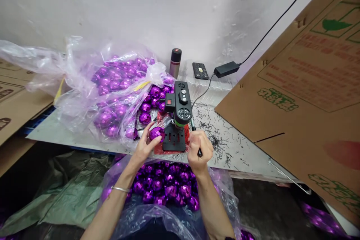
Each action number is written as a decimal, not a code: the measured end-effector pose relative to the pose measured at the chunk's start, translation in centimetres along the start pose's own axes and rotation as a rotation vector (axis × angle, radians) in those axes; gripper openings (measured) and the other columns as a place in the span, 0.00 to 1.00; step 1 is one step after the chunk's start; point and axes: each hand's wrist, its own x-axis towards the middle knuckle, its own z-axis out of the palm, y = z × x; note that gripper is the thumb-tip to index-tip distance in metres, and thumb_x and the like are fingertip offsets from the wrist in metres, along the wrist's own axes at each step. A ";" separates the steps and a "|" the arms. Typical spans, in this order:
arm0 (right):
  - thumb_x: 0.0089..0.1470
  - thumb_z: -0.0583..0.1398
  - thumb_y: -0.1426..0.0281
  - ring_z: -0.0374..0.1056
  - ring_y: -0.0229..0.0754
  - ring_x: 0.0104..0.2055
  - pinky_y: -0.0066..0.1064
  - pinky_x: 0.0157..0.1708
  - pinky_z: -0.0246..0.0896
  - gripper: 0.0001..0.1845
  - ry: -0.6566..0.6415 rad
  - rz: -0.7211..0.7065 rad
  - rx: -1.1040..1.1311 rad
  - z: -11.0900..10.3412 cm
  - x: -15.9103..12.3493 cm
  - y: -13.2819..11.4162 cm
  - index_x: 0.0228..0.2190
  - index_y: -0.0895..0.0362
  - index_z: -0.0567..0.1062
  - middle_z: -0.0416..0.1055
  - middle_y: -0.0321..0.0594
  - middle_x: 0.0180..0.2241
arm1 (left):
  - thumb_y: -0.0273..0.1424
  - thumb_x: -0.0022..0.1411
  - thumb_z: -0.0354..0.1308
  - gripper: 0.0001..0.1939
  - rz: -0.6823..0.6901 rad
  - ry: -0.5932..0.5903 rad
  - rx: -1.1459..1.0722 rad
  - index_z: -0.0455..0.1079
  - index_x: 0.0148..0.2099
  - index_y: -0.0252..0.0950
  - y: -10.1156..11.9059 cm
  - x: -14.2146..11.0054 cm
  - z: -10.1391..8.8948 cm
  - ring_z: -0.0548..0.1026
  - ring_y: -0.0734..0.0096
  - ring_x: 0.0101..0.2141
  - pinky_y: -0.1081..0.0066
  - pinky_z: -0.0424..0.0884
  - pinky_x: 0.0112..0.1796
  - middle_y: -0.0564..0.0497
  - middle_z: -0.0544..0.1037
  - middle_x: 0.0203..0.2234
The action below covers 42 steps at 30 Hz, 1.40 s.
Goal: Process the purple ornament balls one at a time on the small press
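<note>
At the frame's centre, just left of the black press (183,102)'s base plate, a faceted purple ball (156,134) sits between the thumb and part-curled fingers of the left hand (144,145). Right of it, the right hand (200,150) is wrapped tightly round the lever handle (200,153); the step looks like working one ball at the press, and the next move calls for fingertips clear of its head. Loose balls (170,185) fill the plastic at lower centre.
</note>
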 end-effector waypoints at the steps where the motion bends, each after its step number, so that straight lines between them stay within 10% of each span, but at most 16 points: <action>1: 0.64 0.52 0.82 0.61 0.35 0.26 0.30 0.26 0.56 0.17 -0.005 0.000 -0.002 0.0 0.0 0.0 0.26 0.53 0.62 0.62 0.32 0.23 | 0.48 0.60 0.66 0.37 -0.040 -0.021 -0.023 0.64 0.67 0.38 -0.6 -0.2 0.7 0.80 0.57 0.51 0.58 0.75 0.55 0.43 0.79 0.51; 14: 0.64 0.51 0.81 0.64 0.35 0.26 0.29 0.26 0.59 0.15 -0.039 -0.017 -0.040 -0.3 0.1 -0.1 0.28 0.54 0.66 0.66 0.34 0.24 | 0.39 0.62 0.67 0.27 0.369 -0.085 0.612 0.69 0.60 0.36 -3.2 2.6 4.4 0.79 0.50 0.53 0.52 0.75 0.56 0.40 0.81 0.52; 42: 0.64 0.52 0.81 0.64 0.36 0.27 0.30 0.27 0.59 0.15 -0.032 0.001 -0.002 -0.3 0.1 -0.1 0.27 0.53 0.65 0.66 0.34 0.24 | 0.40 0.62 0.69 0.28 0.344 -0.212 0.580 0.71 0.62 0.39 -3.6 3.4 4.7 0.75 0.49 0.57 0.49 0.66 0.61 0.41 0.80 0.54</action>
